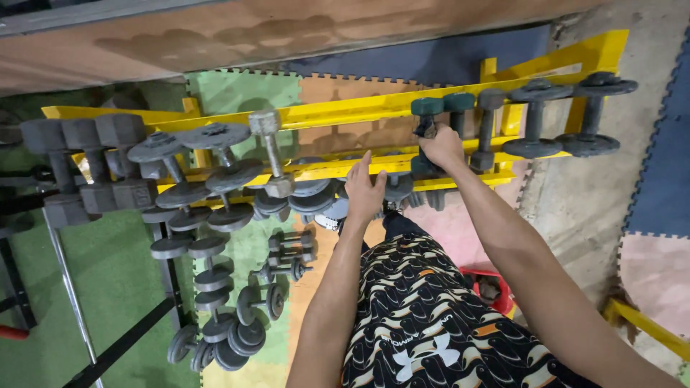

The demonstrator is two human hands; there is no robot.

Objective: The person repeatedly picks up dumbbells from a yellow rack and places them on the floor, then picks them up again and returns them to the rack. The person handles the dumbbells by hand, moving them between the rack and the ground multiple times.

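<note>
The right hand [442, 147] is closed around the handle of a green dumbbell [427, 108] that stands on the top tier of a yellow rack [345, 109]. The fingers wrap the handle just below its upper head, so the grip is tight and the weight is held. A second green dumbbell [458, 103] stands just beside those fingers on the outer side, and past it a row of grey dumbbells [535, 118] runs along the same tier.

The left hand [364, 190] is open, fingers spread and pointing up toward the rack's front rail, holding nothing. Whether it touches the rail cannot be told. Just beside these fingers on the inner side stands a small hex dumbbell [272, 154], tilted slightly, and beyond it a row of round-headed dumbbells [190, 169] and then large hex dumbbells [86, 169] at the far end of the rack.

Below the left fingers, smaller dumbbells [287, 251] lie on a lower tier, and plates [223, 338] are stacked near the floor. The person's patterned shorts [424, 309] fill the space between both forearms. Coloured foam mats [115, 287] cover the floor.
</note>
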